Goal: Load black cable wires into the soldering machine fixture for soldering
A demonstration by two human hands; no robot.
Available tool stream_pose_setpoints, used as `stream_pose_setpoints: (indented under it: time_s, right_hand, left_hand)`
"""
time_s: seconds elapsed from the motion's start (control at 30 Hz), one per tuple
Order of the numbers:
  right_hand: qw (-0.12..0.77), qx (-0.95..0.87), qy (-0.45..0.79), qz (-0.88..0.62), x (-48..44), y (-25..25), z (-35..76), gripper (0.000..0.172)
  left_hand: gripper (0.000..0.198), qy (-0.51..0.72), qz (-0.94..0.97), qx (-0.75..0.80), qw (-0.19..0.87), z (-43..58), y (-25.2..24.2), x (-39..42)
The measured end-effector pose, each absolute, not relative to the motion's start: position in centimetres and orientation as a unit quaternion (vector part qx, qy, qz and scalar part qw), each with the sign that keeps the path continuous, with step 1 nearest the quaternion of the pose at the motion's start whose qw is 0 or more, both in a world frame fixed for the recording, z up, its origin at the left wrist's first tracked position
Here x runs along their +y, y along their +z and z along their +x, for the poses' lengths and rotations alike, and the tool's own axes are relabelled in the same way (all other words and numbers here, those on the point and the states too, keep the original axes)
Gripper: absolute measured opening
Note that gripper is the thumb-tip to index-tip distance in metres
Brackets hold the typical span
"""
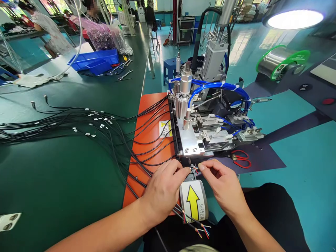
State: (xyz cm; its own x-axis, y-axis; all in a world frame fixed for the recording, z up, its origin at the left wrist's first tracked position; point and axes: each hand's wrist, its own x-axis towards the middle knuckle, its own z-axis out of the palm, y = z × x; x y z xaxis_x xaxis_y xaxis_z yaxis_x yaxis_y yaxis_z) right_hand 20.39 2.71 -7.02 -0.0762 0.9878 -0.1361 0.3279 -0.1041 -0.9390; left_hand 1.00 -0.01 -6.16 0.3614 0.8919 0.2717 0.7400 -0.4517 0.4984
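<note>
My left hand [165, 185] is closed in a pinch at the front of the soldering machine [189, 136], at a black cable whose grip is partly hidden by the fingers. From the right, my right hand [224, 183] pinches the thin coloured wires [195, 168] at that cable's end, over a small metal fixture [193, 176]. Below my left hand, more black cables with stripped ends [201, 229] show red, blue, white and yellow wires. A white label with a yellow arrow [193, 200] sits just under both hands.
Several black cables [118, 131] run from the green table [65, 175] across an orange board [147, 122] into the machine. Red-handled scissors [241, 159] lie at right. A solder wire spool [282, 63] hangs above; blue bins [97, 61] and wrenches [125, 75] are further back.
</note>
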Motion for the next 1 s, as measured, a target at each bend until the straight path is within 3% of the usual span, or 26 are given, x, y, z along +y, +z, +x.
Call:
stream_pose_setpoints:
  time_s: [1.0]
  right_hand:
    - [0.331,-0.574,0.474,-0.58,3.0,-7.14,20.37,0.031]
  left_hand:
    - [0.028,0.266,0.812,0.499,0.147,0.96,-6.17,0.0]
